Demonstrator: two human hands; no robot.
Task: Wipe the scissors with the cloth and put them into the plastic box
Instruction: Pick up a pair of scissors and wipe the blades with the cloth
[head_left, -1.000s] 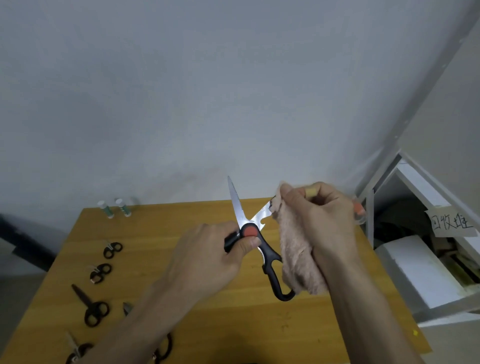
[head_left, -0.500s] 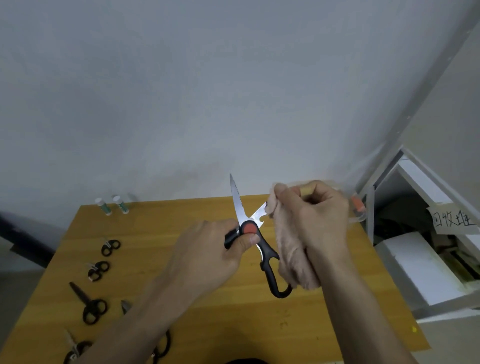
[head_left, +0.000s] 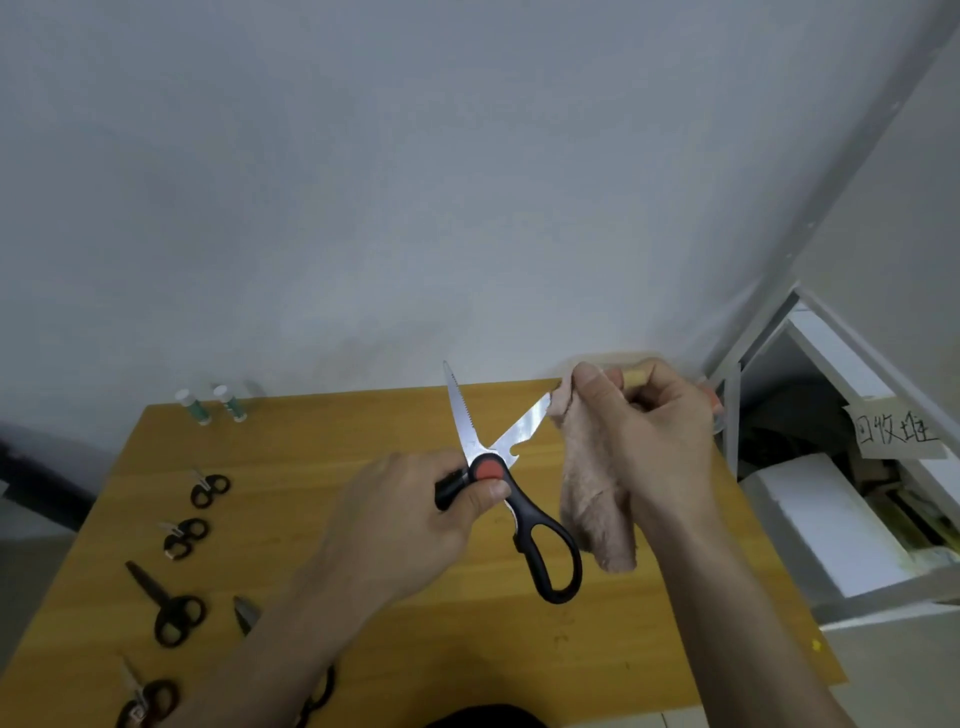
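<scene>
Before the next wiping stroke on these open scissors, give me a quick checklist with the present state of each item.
1. Left hand holds the scissors firmly at the pivot and one handle: ok.
2. Right hand pinches the cloth over the tip of the right blade: ok.
3. Blades spread apart, so each can be wiped by itself: ok.
4. Serrated left blade clear of fingers: ok, it points up and away from both hands.
5. Blades clean: cannot tell, no dirt can be made out.
6. Plastic box ready for the scissors: cannot tell, the right hand hides most of what stands at the far right edge of the table.
</scene>
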